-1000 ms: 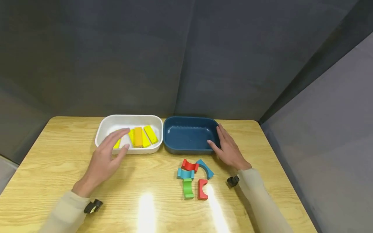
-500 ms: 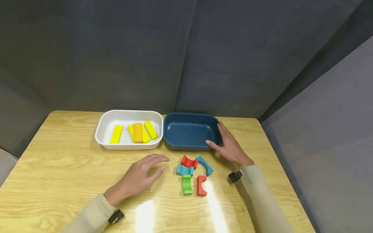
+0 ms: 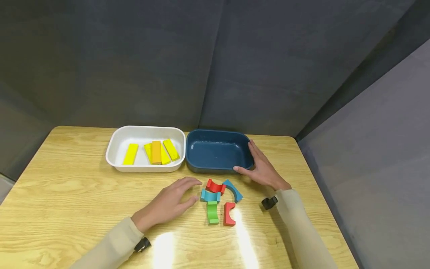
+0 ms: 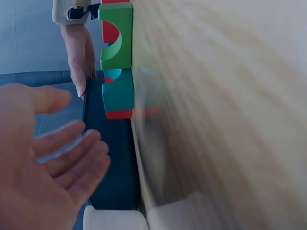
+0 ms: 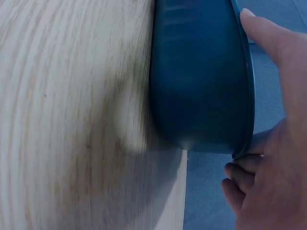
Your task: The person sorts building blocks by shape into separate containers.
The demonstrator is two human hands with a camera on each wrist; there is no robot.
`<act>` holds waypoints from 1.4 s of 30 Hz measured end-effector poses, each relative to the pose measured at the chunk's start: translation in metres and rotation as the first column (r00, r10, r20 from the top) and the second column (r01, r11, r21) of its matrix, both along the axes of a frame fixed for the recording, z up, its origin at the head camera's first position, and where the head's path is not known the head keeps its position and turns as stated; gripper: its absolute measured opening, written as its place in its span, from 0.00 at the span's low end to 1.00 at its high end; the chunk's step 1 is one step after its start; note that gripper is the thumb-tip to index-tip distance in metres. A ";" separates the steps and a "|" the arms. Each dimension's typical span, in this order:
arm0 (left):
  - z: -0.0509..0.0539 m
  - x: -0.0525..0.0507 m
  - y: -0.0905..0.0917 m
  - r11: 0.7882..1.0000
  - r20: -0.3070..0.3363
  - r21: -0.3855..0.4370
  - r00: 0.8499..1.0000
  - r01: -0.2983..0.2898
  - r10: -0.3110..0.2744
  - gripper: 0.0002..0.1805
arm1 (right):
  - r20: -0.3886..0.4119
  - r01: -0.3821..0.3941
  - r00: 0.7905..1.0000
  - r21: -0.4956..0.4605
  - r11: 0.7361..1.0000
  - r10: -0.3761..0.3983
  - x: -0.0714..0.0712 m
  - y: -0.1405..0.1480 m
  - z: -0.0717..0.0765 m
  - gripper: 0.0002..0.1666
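Note:
Over the wood, just left of the curved blocks, my left hand (image 3: 168, 203) hovers empty, thumb apart from loosely bent fingers. Closest to its fingertips are a light blue block (image 3: 210, 196) and a red block (image 3: 215, 186). A green block (image 3: 212, 213), a second red one (image 3: 228, 214) and a blue arch (image 3: 234, 190) lie beside them. My right hand (image 3: 265, 170) holds the right end of a dark blue tray (image 3: 218, 170). In the right wrist view its thumb touches the tray's (image 5: 206, 76) rim and its fingers bend round the corner.
Left of the blue tray, side by side with it, stands a white tray (image 3: 144, 169) holding several yellow blocks (image 3: 130, 154) and an orange block (image 3: 156, 152). A dark cloth (image 3: 134, 63) hangs behind the wooden table (image 3: 67, 194), with a grey panel (image 3: 379, 149) at the right.
My left hand has moved from over the white tray rightward and nearer me, to beside the curved blocks. My right hand has stayed at the blue tray.

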State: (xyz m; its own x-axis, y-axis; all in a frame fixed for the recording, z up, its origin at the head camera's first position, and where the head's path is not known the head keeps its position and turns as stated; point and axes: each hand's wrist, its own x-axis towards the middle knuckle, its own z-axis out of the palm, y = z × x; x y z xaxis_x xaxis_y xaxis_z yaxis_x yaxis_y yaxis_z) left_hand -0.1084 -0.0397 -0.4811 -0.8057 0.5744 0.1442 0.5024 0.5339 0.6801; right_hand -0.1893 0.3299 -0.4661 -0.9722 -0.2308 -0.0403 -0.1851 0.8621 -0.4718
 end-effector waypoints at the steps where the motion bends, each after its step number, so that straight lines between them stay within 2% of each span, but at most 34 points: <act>1: 0.001 -0.001 0.003 1.000 0.013 -0.016 1.000 0.007 -0.006 0.31 | 0.000 0.001 1.000 0.001 1.000 -0.001 0.000 0.001 0.000 0.72; 5: 0.001 -0.007 0.012 0.997 0.031 -0.060 0.999 0.044 -0.043 0.37 | 0.000 0.007 1.000 0.000 1.000 -0.007 0.000 0.002 0.000 0.72; 12: 0.006 -0.011 0.021 0.984 -0.006 -0.087 0.987 0.157 -0.158 0.30 | -0.003 0.011 1.000 0.002 1.000 -0.011 0.001 0.003 0.001 0.72; 15: 0.006 -0.011 0.023 0.978 -0.038 -0.106 0.983 0.177 -0.182 0.29 | -0.003 0.008 1.000 0.001 1.000 -0.008 0.000 0.002 0.000 0.72; 21: 0.001 -0.011 0.031 0.973 -0.045 -0.172 0.986 0.154 -0.164 0.25 | -0.011 -0.002 1.000 -0.012 1.000 0.002 0.000 0.001 -0.002 0.72; 23: 0.001 -0.011 0.034 0.966 -0.067 -0.207 0.983 0.152 -0.169 0.24 | -0.010 -0.002 1.000 -0.014 1.000 0.002 0.000 0.000 -0.003 0.72; 26: 0.001 -0.011 0.036 0.955 -0.135 -0.254 0.972 0.151 -0.190 0.21 | -0.007 0.000 1.000 -0.017 1.000 0.000 0.001 -0.001 -0.003 0.72; 29: 0.001 -0.011 0.037 0.946 -0.214 -0.294 0.954 0.140 -0.208 0.17 | -0.006 -0.001 1.000 -0.023 1.000 0.001 0.000 -0.001 -0.002 0.71; 32: 0.001 -0.010 0.036 0.939 -0.265 -0.319 0.939 0.128 -0.218 0.15 | -0.006 -0.003 1.000 -0.020 1.000 0.003 -0.001 -0.002 -0.002 0.71; 37: 0.000 -0.011 0.033 0.937 -0.303 -0.327 0.927 0.119 -0.223 0.14 | -0.005 -0.003 1.000 -0.020 1.000 0.003 -0.001 -0.003 -0.001 0.71; 42: -0.001 -0.011 0.028 0.946 -0.330 -0.304 0.919 0.113 -0.216 0.12 | -0.010 0.001 1.000 -0.020 1.000 -0.002 -0.002 -0.002 -0.002 0.71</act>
State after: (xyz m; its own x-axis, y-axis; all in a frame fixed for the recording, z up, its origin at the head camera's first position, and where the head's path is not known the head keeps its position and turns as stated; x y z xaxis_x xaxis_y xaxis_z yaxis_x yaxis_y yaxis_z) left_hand -0.1198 -0.0118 -0.4817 -0.6211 0.7523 0.2200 0.7789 0.5613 0.2797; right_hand -0.1909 0.3276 -0.4682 -0.9729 -0.2299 -0.0259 -0.1886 0.8528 -0.4871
